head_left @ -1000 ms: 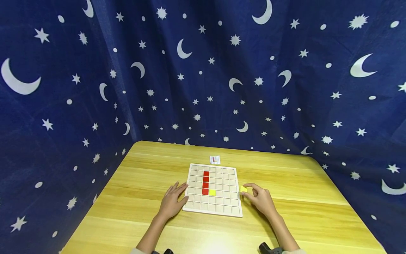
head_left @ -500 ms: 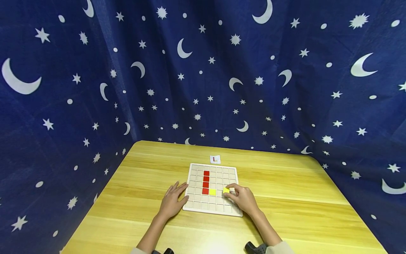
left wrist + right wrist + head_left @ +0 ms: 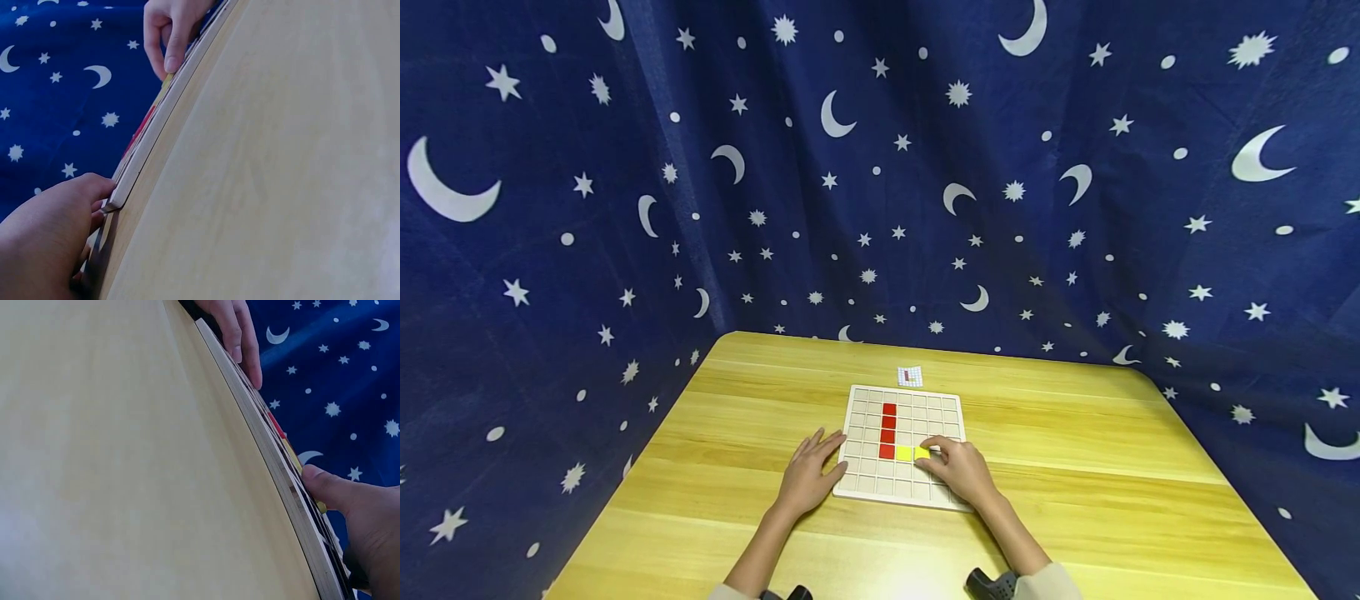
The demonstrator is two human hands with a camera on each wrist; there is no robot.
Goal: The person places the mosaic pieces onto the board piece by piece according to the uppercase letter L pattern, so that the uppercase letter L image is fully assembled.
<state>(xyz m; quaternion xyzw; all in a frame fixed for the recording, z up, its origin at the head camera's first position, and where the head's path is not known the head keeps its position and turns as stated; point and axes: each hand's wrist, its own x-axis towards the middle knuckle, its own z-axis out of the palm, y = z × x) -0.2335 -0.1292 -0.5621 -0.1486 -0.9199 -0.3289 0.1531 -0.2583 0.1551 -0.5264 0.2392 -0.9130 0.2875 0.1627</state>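
A pale wooden grid board lies on the table, tilted slightly. Several red square tiles form a column in it, and one yellow tile sits right of the lowest red one. Between thumb and forefinger, my right hand pinches a second yellow tile over the cell beside that yellow tile; whether it is fully seated I cannot tell. My left hand rests with fingers extended along the board's left edge, thumb against the rim. In the left wrist view, the left thumb touches the board's corner.
A small printed card with a grid pattern lies behind the board. The wooden table extends on both sides. A dark blue curtain with moons and stars hangs behind and at the sides.
My right hand has carried the yellow tile leftward from beside the board's right edge onto the board, up to the other yellow tile. My left hand has stayed put.
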